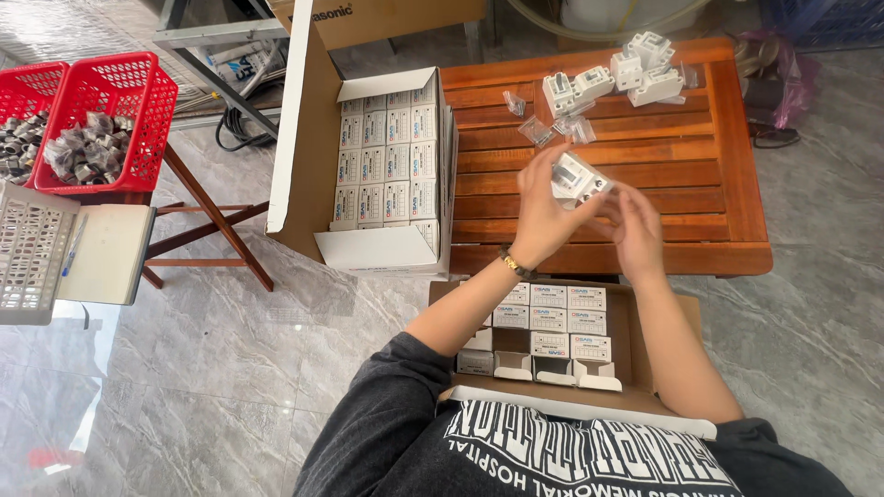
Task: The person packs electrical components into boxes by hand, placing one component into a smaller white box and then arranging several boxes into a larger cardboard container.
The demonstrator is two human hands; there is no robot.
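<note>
— While you look from the far left, what sits there first?

— Two red plastic baskets (pixel 138 92) on a stand, each holding small wrapped metal parts, with a grey perforated tray (pixel 32 248) and a pale board with a blue pen below them. Next comes a large open carton (pixel 387 166) packed with small white boxes standing in rows; I cannot count them exactly.

— And the hands?

— Both are raised over the wooden slatted table (pixel 700 184). The left hand (pixel 543 216) comes up from a bent elbow, wrist cocked back, a dark bracelet at the wrist, fingers spread and closed around one small white device (pixel 578 179), which is held in the air above the table's front half. The right hand (pixel 635 230) reaches up beside it, forearm nearly straight, fingertips curled toward the device's lower right corner; whether it pinches the device or only touches it I cannot tell.

— What lies lower down?

— An open cardboard box (pixel 635 322) on the person's lap, holding about nine small white boxes, three of them with open flaps in the front row.

— And farther right?

— At the table's far edge, four white devices (pixel 622 74) in a loose cluster, with a few clear plastic bags (pixel 543 124) just beside them.
</note>
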